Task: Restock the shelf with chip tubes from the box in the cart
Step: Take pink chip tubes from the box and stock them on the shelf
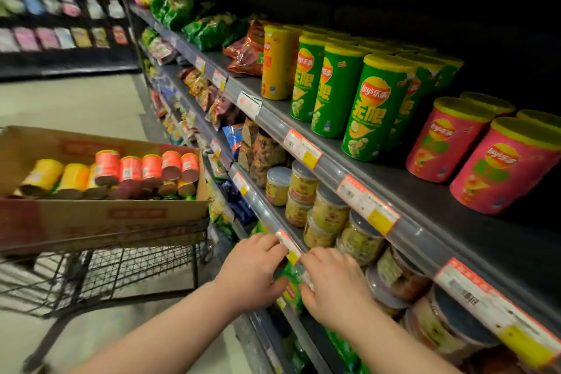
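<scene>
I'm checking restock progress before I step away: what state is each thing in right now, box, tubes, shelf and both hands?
Box: open, sitting in the cart.
Boxed tubes: lying on their sides.
Green tubes: upright on the shelf, lids on.
Pink tubes: upright, lids on.
Left hand: fingertips at price label, grip unclear.
Right hand: fingertips at same label, grip unclear.

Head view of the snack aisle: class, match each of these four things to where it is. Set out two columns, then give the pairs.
Column A
1 green chip tubes
2 cardboard box
3 clear-lidded jars
4 left hand and right hand

Column B
a on the wire cart
b at a price label
c upright on the upper shelf
d stacked one shelf below the tubes

Pairs: 1-c, 2-a, 3-d, 4-b
</scene>
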